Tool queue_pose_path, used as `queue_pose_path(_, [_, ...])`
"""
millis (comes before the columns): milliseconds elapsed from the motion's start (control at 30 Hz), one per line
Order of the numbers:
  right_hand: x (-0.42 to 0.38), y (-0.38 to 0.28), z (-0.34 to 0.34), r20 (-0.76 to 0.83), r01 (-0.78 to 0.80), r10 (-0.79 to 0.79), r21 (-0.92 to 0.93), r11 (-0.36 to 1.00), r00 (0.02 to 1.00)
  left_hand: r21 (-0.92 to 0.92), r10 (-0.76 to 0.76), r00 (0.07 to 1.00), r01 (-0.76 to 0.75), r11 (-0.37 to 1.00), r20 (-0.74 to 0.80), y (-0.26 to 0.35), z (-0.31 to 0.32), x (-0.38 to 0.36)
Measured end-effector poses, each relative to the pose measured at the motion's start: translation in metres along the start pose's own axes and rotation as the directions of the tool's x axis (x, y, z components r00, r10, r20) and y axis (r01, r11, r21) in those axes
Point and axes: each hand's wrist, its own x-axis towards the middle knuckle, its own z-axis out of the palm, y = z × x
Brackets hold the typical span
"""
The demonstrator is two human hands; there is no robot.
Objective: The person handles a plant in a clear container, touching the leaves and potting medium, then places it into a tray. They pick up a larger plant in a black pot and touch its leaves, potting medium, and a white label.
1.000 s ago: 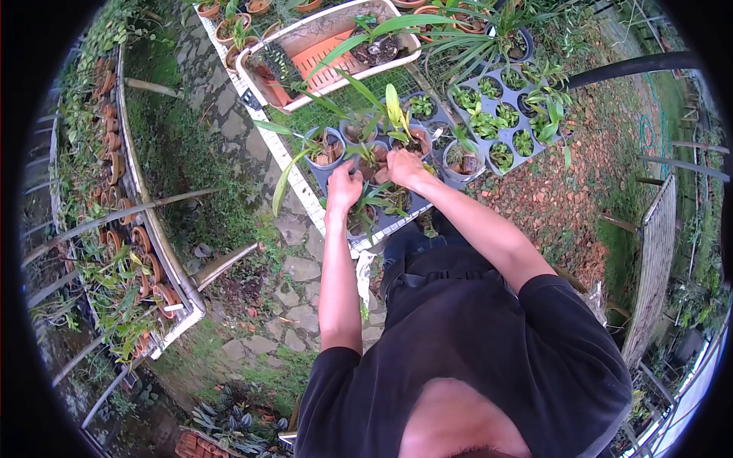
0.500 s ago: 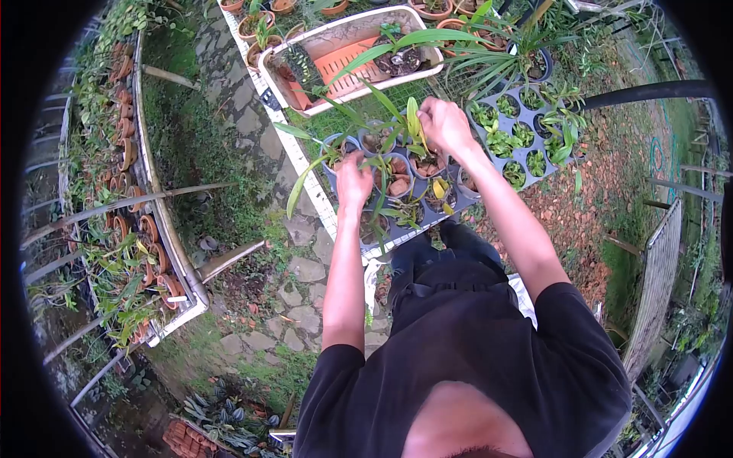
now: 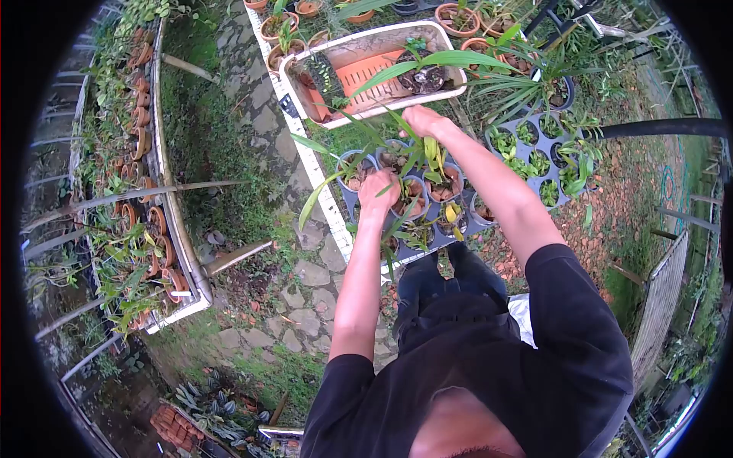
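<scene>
My right hand is closed at a long green leaf, with its fingers curled in beside the blade. Below it, a plant with yellowing leaves stands in a pot of brown chunks. My left hand is bent down among the pots with its fingers curled; what they grip is hidden. Just left of it is a pale pot with a long-leaved plant. A pot of reddish chunks sits to its right. These pots stand in a grey tray.
Beyond the pots lies a white-rimmed planter with an orange slatted base. A tray of green seedlings is at the right. Several terracotta pots line a bench at the left, past a stone path.
My right hand has moved away from the yellowing leaves toward the planter and left to the green leaf. My left hand has shifted slightly right across the pots. The whole view has shifted a little.
</scene>
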Motion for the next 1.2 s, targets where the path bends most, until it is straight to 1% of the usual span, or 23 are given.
queue_pose_path(100, [0.018, 0.002, 0.012, 0.076, 0.003, 0.01, -0.178, 0.984, 0.997, 0.074, 0.014, 1.0, -0.013, 0.997, -0.018, 0.003, -0.002, 0.0])
queue_pose_path(133, [0.024, 0.004, 0.018, 0.059, 0.032, -0.019, -0.231, 0.972, 0.998, 0.085, 0.024, 0.999, -0.021, 0.996, -0.033, 0.004, -0.003, -0.001])
queue_pose_path(233, [0.043, 0.01, 0.027, 0.146, -0.024, 0.029, -0.038, 0.999, 0.989, 0.116, 0.066, 0.994, -0.055, 0.992, -0.093, 0.005, 0.0, -0.001])
queue_pose_path(267, [0.043, 0.011, 0.033, 0.115, -0.033, 0.037, -0.036, 0.999, 0.993, 0.111, 0.081, 0.991, -0.069, 0.991, -0.108, 0.004, 0.002, -0.003])
queue_pose_path(333, [0.035, 0.011, 0.034, 0.094, 0.037, -0.029, -0.083, 0.996, 0.995, 0.093, 0.106, 0.985, -0.094, 0.991, -0.134, 0.004, 0.005, -0.004])
queue_pose_path(367, [0.031, 0.01, 0.034, 0.083, 0.074, -0.066, -0.107, 0.991, 0.994, 0.084, 0.097, 0.989, -0.088, 0.993, -0.111, 0.004, 0.006, -0.004])
queue_pose_path(400, [0.029, 0.007, 0.031, 0.1, 0.02, -0.015, -0.049, 0.999, 0.995, 0.076, 0.089, 0.992, -0.082, 0.994, -0.09, 0.008, 0.003, -0.006])
queue_pose_path(500, [0.024, 0.004, 0.026, 0.052, 0.081, -0.072, -0.194, 0.978, 0.996, 0.061, 0.075, 0.995, -0.071, 0.996, -0.068, 0.014, -0.004, -0.009])
queue_pose_path(533, [0.024, 0.006, 0.028, 0.011, 0.113, -0.113, -0.151, 0.982, 0.994, 0.058, 0.088, 0.993, -0.084, 0.995, -0.078, 0.015, -0.006, -0.01])
queue_pose_path(633, [0.017, 0.002, 0.021, -0.072, 0.157, -0.171, -0.169, 0.973, 0.983, 0.04, 0.15, 0.978, -0.146, 0.988, -0.148, 0.018, -0.013, -0.013])
queue_pose_path(700, [0.008, -0.003, 0.007, -0.09, 0.198, -0.217, -0.183, 0.963, 0.972, 0.035, 0.2, 0.957, -0.197, 0.98, -0.212, 0.018, -0.02, -0.018])
queue_pose_path(733, [0.003, -0.007, -0.003, -0.099, 0.218, -0.24, -0.191, 0.957, 0.966, 0.023, 0.187, 0.959, -0.187, 0.982, -0.212, 0.023, -0.031, -0.025])
queue_pose_path(833, [-0.023, -0.026, -0.037, -0.267, 0.321, -0.362, -0.186, 0.929, 0.893, -0.027, 0.181, 0.951, -0.194, 0.981, -0.25, 0.038, -0.062, -0.043])
queue_pose_path(867, [-0.036, -0.035, -0.049, -0.33, 0.389, -0.394, -0.082, 0.917, 0.858, -0.053, 0.194, 0.939, -0.218, 0.975, -0.285, 0.041, -0.069, -0.048])
queue_pose_path(900, [-0.042, -0.041, -0.056, -0.368, 0.401, -0.39, -0.049, 0.915, 0.844, -0.078, 0.206, 0.924, -0.243, 0.967, -0.321, 0.043, -0.073, -0.051])
queue_pose_path(933, [-0.049, -0.047, -0.064, -0.407, 0.416, -0.386, -0.016, 0.909, 0.828, -0.113, 0.237, 0.855, -0.322, 0.94, -0.461, 0.042, -0.072, -0.053])
queue_pose_path(967, [-0.055, -0.054, -0.071, -0.444, 0.433, -0.382, 0.016, 0.901, 0.81, -0.109, 0.268, 0.803, -0.379, 0.919, -0.533, 0.043, -0.076, -0.053])
queue_pose_path(1000, [-0.07, -0.07, -0.085, -0.406, 0.407, -0.346, 0.072, 0.911, 0.846, -0.099, 0.293, 0.743, -0.434, 0.896, -0.602, 0.045, -0.082, -0.054])
queue_pose_path(1033, [-0.076, -0.078, -0.092, -0.437, 0.419, -0.341, 0.093, 0.903, 0.833, -0.084, 0.314, 0.675, -0.487, 0.869, -0.667, 0.049, -0.089, -0.057])
queue_pose_path(1067, [-0.082, -0.086, -0.099, -0.467, 0.432, -0.336, 0.113, 0.895, 0.818, -0.179, 0.251, 0.721, -0.463, 0.868, -0.646, 0.055, -0.098, -0.062])
queue_pose_path(1133, [-0.097, -0.1, -0.116, -0.503, 0.465, -0.341, 0.142, 0.874, 0.794, -0.071, 0.33, 0.545, -0.588, 0.806, -0.771, 0.061, -0.115, -0.071])
queue_pose_path(1167, [-0.107, -0.106, -0.124, -0.484, 0.445, -0.295, 0.229, 0.866, 0.824, -0.008, 0.362, 0.445, -0.639, 0.769, -0.819, 0.063, -0.126, -0.077])
queue_pose_path(1200, [-0.125, -0.116, -0.133, -0.46, 0.42, -0.251, 0.313, 0.852, 0.852, -0.076, 0.356, 0.531, -0.63, 0.773, -0.769, 0.067, -0.138, -0.092])
